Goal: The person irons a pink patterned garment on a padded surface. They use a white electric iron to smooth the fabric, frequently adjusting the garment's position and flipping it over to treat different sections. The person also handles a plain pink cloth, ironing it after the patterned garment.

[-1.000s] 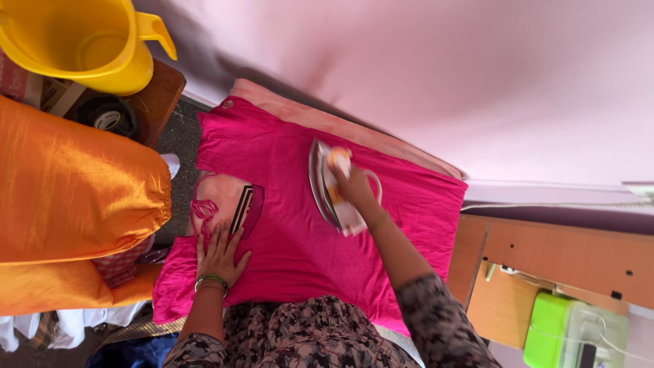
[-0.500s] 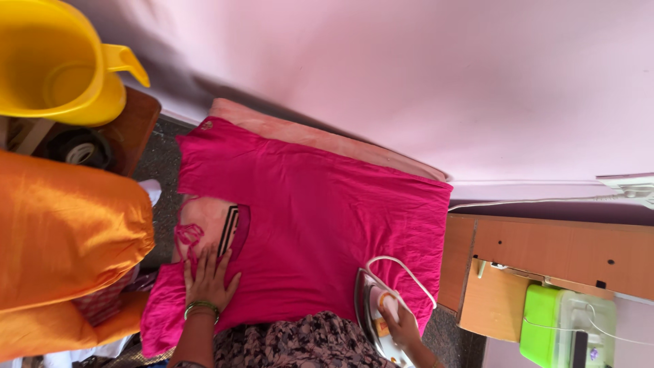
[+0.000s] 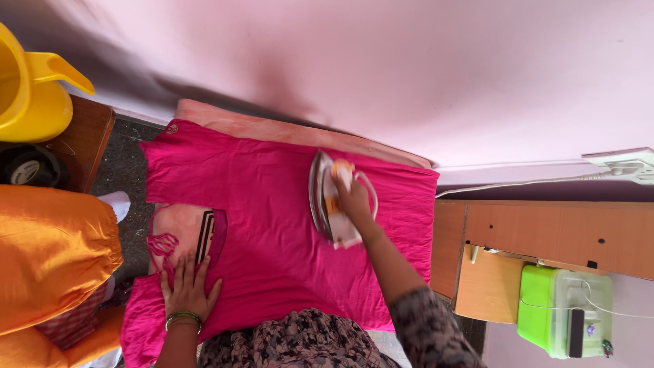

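Pink garment (image 3: 272,225) flat on padded worktop (image 3: 259,128) | right hand (image 3: 354,197) grips iron (image 3: 327,197) mid-fabric | left hand (image 3: 185,289) open, pinning near-left edge | glide slowly, cloth taut.

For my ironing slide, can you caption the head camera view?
Right hand grips a white iron on a pink garment while the left hand lies flat near its neckline.
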